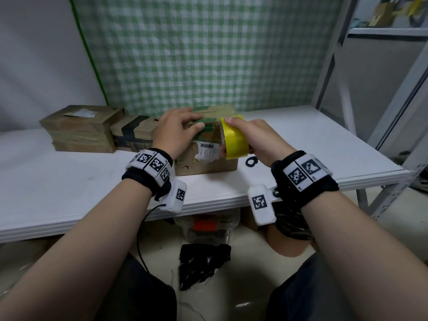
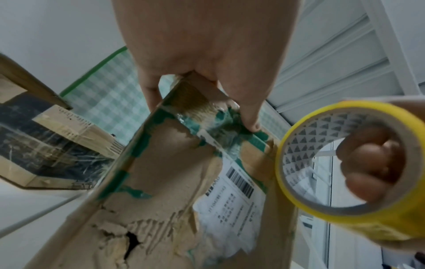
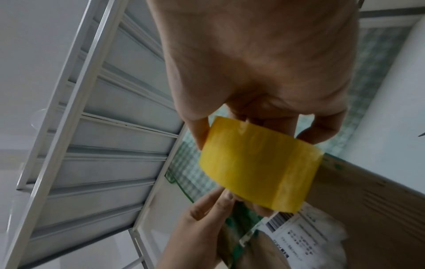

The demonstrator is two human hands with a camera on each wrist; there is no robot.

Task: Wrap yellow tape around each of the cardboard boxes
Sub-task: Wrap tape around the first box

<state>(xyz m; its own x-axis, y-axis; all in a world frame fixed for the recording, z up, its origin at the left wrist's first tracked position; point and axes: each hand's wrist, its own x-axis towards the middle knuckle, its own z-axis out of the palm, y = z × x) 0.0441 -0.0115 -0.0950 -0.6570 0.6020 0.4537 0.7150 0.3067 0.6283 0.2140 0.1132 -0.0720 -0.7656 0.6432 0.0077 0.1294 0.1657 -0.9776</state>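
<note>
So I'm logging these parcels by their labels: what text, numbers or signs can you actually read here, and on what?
Nothing reads as words.
Shipping label on the front box: barcode and print, too blurred.
Label on the far left box: too small.
Tape roll core: grey triangles only, no text.
Wristbands: square black-and-white markers, no words.
</note>
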